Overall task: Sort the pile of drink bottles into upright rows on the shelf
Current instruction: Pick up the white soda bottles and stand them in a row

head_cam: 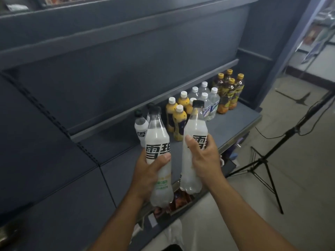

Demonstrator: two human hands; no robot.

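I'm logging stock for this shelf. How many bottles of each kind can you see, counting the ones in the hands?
White soda bottles, black caps: 4, two on the shelf, one in the left hand, one in the right hand
Yellow bottles, white caps: 4
Clear water bottles, white caps: 5
Dark tea bottles, yellow caps: 4
Total: 17

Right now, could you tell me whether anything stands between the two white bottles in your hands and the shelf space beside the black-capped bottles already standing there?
Nothing visible does. The left hand and right hand each hold a white bottle above the shelf. The bare shelf in front of the standing black-capped bottles looks open; the yellow bottles stand off to the right.
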